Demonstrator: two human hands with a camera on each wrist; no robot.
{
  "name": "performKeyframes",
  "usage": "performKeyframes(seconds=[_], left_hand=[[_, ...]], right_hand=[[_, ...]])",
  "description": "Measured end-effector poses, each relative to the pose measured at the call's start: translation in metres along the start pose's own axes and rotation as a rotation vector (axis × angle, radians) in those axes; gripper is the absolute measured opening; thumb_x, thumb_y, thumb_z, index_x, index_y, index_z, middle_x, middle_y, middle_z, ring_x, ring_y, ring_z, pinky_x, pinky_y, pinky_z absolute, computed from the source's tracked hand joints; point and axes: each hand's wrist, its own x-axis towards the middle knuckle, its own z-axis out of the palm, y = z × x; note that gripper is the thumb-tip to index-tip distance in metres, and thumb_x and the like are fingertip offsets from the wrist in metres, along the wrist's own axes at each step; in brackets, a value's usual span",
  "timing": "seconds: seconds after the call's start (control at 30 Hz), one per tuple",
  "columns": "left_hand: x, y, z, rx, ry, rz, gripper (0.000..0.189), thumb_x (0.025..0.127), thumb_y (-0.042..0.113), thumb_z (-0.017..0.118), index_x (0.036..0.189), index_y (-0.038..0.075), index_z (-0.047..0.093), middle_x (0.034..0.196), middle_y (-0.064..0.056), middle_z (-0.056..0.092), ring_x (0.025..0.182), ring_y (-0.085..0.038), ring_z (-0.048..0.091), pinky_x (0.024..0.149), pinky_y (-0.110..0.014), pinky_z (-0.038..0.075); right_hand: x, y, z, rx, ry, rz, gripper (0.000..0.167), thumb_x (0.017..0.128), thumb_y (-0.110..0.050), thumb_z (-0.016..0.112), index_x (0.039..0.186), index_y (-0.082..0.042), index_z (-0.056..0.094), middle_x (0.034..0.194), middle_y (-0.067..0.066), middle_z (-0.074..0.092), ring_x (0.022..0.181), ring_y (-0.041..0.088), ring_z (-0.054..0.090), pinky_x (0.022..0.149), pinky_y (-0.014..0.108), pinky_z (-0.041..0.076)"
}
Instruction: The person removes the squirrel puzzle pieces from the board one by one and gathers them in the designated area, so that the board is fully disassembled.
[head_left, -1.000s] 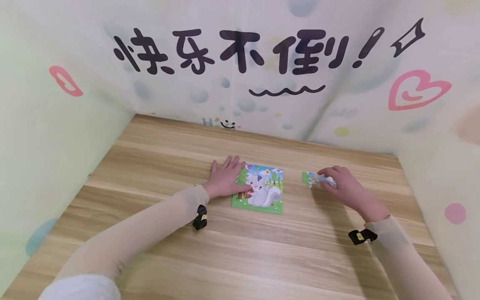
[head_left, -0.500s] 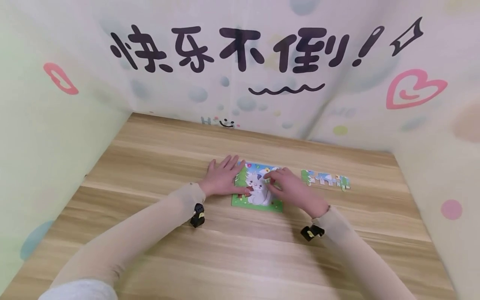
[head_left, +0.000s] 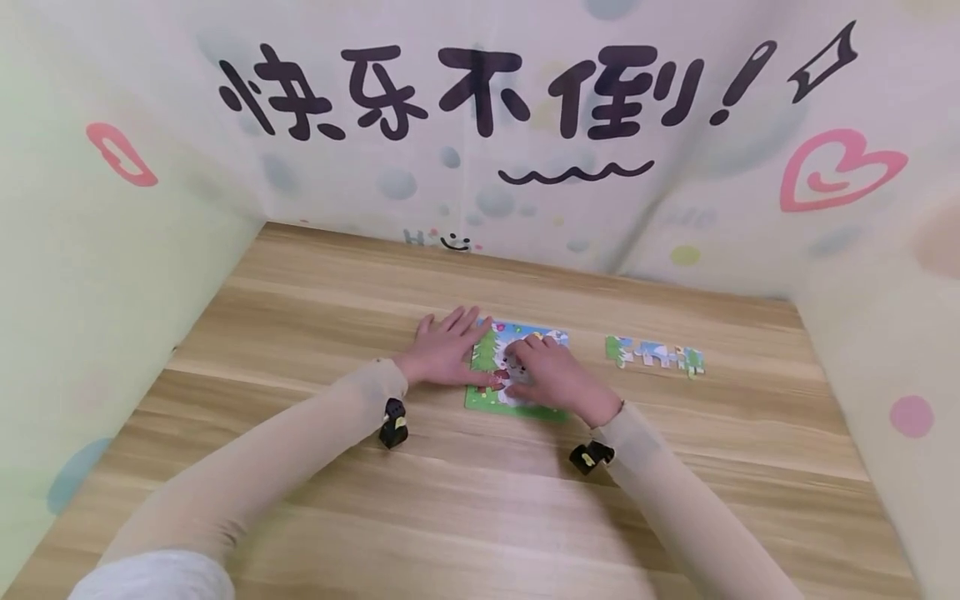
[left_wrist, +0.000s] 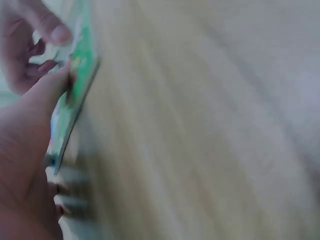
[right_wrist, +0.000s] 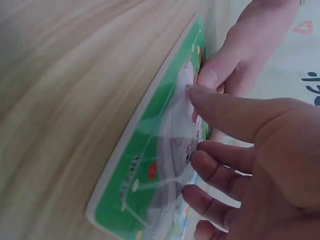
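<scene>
A square picture puzzle (head_left: 486, 400) lies flat on the table, with a green border along its near edge and a grey-white squirrel in the middle. My left hand (head_left: 444, 353) rests across its left side, fingers spread and thumb on the picture. Over the squirrel is my right hand (head_left: 557, 373), hiding part of it. In the right wrist view, that hand's thumb and loosely bent fingertips touch the puzzle's face (right_wrist: 172, 135), thumb apart from the fingers, and no loose piece shows between them. Several small jigsaw pieces (head_left: 654, 353) lie in a row right of the puzzle.
The wood-grain table (head_left: 420, 508) runs back to a printed cloth wall (head_left: 465, 200) with large black characters. Similar cloth stands along the left and right sides. A small black camera is strapped at each wrist. The left wrist view is blurred.
My right hand has let go of a piece in the row at the right and moved left onto the puzzle. My left hand has stayed on the puzzle's left side.
</scene>
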Motion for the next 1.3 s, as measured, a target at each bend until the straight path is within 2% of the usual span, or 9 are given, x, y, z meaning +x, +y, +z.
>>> performKeyframes(seconds=[0.2,0.4,0.5,0.87,1.3], left_hand=[[0.0,-0.014,-0.004,-0.079,-0.06,0.038,0.116,0.087,0.075,0.065,0.169,0.021,0.003,0.174,-0.009,-0.011,0.16,-0.031,-0.012,0.122,-0.067,-0.01],[-0.003,-0.008,-0.017,-0.105,-0.088,0.08,0.116,0.087,0.069,0.07,0.169,0.018,0.005,0.174,-0.012,-0.009,0.16,-0.032,-0.012,0.123,-0.066,-0.009],[-0.004,-0.005,-0.02,-0.102,-0.103,0.084,0.117,0.087,0.067,0.072,0.169,0.018,0.005,0.174,-0.012,-0.009,0.16,-0.032,-0.012,0.123,-0.066,-0.009],[-0.008,-0.005,-0.016,-0.093,-0.097,0.075,0.115,0.088,0.068,0.07,0.169,0.017,0.006,0.175,-0.012,-0.009,0.161,-0.033,-0.011,0.123,-0.067,-0.008],[-0.007,-0.004,-0.017,-0.093,-0.122,0.061,0.113,0.091,0.065,0.069,0.169,0.016,0.005,0.174,-0.011,-0.011,0.16,-0.032,-0.014,0.123,-0.066,-0.011]], right_hand=[[0.005,-0.005,-0.008,0.006,-0.058,0.034,0.06,0.092,-0.031,0.081,0.141,-0.004,0.056,0.137,0.019,0.06,0.123,0.039,0.056,0.101,0.056,0.05],[0.01,-0.006,-0.017,0.084,-0.12,0.143,0.059,0.091,-0.028,0.083,0.139,-0.007,0.055,0.134,0.018,0.06,0.123,0.04,0.054,0.105,0.059,0.046],[0.01,-0.006,-0.019,0.112,-0.14,0.166,0.058,0.091,-0.027,0.083,0.138,-0.008,0.055,0.13,0.017,0.061,0.121,0.039,0.055,0.105,0.058,0.045],[0.013,-0.005,-0.015,0.132,-0.161,0.143,0.052,0.093,-0.026,0.08,0.134,-0.009,0.053,0.123,0.016,0.061,0.113,0.035,0.056,0.098,0.054,0.048],[0.015,-0.003,-0.013,0.159,-0.166,0.13,0.056,0.094,-0.024,0.08,0.139,-0.009,0.052,0.127,0.019,0.059,0.119,0.039,0.055,0.104,0.056,0.046]])
